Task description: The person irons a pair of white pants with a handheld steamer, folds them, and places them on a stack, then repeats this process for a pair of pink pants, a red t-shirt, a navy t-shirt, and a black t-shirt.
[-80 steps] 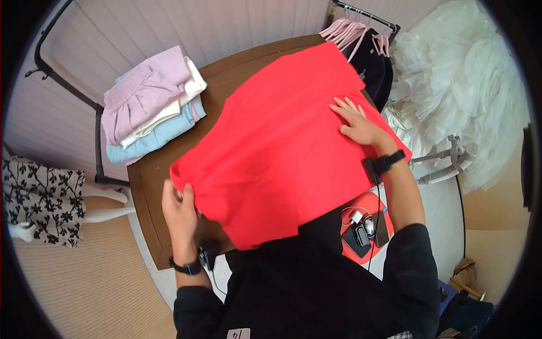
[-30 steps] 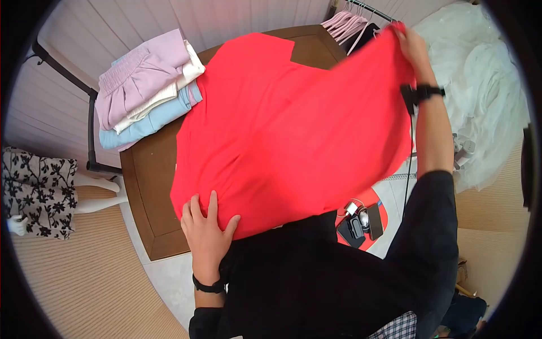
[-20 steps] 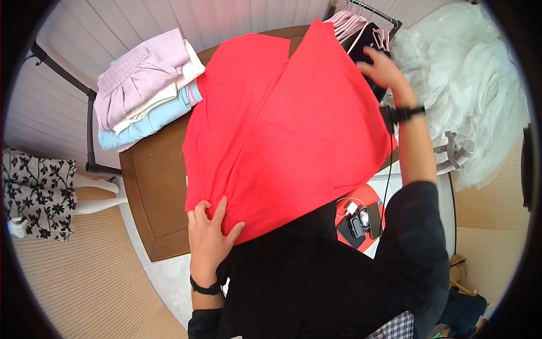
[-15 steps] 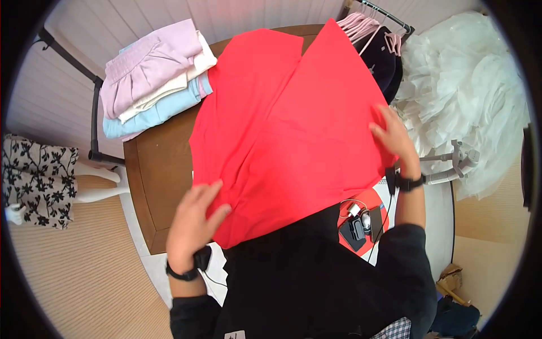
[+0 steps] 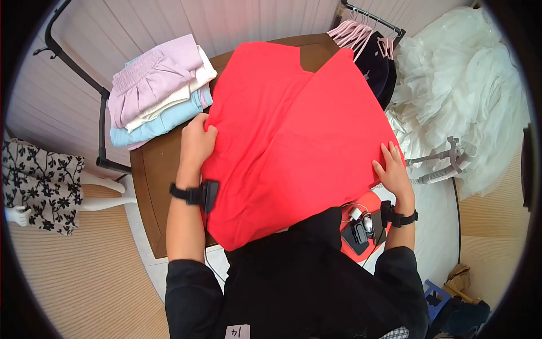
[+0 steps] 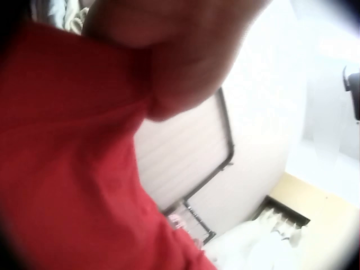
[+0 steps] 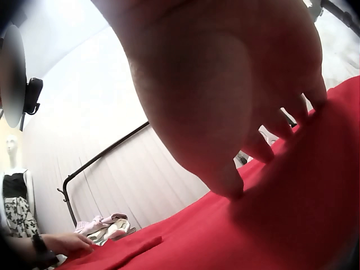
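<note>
A large red garment lies spread over the brown wooden table, a diagonal fold running across its middle. At its left edge my left hand pinches the cloth, the fingers curled. The left wrist view has the red cloth drawn into creases toward that hand. My right hand rests on the right edge with fingers spread. From the right wrist view, the fingertips and thumb of the right hand touch the cloth, with the palm raised above it.
Folded lilac, white and light blue clothes are stacked at the table's back left. A red stool with small electronics stands below the right side. Behind are a rack with pink hangers and a white tulle gown.
The right hand lifted the garment's right part, folded it leftward, released it, then came down on the right edge. The left hand left the near corner and now pinches farther up the left edge.
</note>
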A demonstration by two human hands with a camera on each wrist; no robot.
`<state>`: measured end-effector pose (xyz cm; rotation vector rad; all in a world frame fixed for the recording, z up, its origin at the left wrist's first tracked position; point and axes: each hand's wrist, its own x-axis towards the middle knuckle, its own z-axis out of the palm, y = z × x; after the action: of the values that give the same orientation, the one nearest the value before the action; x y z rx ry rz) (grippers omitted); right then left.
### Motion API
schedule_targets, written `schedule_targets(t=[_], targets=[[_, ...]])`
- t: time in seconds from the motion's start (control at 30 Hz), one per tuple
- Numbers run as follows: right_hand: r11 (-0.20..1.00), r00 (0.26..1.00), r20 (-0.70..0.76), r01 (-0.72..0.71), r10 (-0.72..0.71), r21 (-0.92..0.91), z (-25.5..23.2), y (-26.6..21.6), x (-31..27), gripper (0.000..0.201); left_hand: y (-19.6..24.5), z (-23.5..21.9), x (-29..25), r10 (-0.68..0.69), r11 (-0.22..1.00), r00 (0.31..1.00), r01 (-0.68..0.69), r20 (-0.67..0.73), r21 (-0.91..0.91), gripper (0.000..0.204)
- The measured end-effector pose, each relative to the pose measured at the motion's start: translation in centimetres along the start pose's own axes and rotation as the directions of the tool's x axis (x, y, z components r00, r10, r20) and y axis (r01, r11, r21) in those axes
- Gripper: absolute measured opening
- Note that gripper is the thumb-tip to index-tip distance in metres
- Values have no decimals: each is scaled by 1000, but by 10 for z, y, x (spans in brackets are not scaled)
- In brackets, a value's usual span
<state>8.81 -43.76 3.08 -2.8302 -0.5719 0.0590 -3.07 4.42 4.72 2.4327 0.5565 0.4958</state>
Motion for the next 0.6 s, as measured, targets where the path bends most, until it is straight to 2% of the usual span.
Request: schedule_targets(t=[0.03, 0.07, 0.1, 0.13, 0.2, 0.27, 0.3, 0.33, 0.37, 0.4, 0.47, 0.5, 0.53, 0.57, 0.6], targets=[[1000, 1000, 5, -7, 8, -16, 0, -2, 2, 62, 9, -9, -6, 4, 1000, 1000, -4, -1, 3, 25], [999, 1000, 13, -16, 16, -32, 0, -3, 2, 62, 21, -21, -14, -1, 997, 981, -15, -194, -80, 22], [999, 1000, 14, -18, 18, -32, -1, -5, 2, 62, 28, -28, -23, -25, 986, 926, -39, -377, -161, 20], [999, 1000, 20, -23, 24, -43, -3, -7, 2, 62, 22, -35, -31, 49, 988, 883, -113, -467, -109, 22], [998, 999, 23, -24, 26, -51, -3, -8, 4, 62, 21, -51, -54, 41, 993, 868, -90, -496, -77, 19], [998, 999, 31, -24, 25, -61, -2, -6, 4, 63, 10, -67, -78, -59, 996, 972, 74, -229, 59, 14], [998, 999, 28, -27, 29, -56, -2, -4, 4, 63, 4, -75, -88, -162, 980, 987, 161, 2, 118, 13], [997, 1000, 12, 1, 0, -75, -3, -3, 4, 61, -1, -81, -97, -275, 953, 934, 233, 227, 196, 12], [995, 999, -2, 32, -32, -95, -5, -4, 4, 60, -7, -84, -101, -255, 967, 899, 236, 357, 97, 14], [995, 999, -1, 33, -33, -94, -11, -7, 7, 60, -10, -83, -99, -257, 966, 899, 237, 356, 99, 14], [999, 991, 132, 14, -8, -47, -28, -14, 25, 54, -10, -80, -83, -196, 980, 970, 196, 147, 19, 16], [992, 992, 85, 103, -97, -69, -29, -13, 37, 48, -6, -76, -68, -110, 994, 992, 109, 53, 23, 18], [991, 991, 83, 114, -108, -72, -33, -19, 54, 48, -3, -70, -48, -41, 998, 999, 40, 28, 40, 19], [994, 992, 55, 109, -110, 27, -36, -28, 75, 46, -1, -60, -26, 28, 998, 1000, -28, 3, 60, 20], [986, 994, 25, 105, -109, 127, -40, -34, 92, 45, -2, -46, -4, 24, 996, 1000, -25, 18, 88, 22]])
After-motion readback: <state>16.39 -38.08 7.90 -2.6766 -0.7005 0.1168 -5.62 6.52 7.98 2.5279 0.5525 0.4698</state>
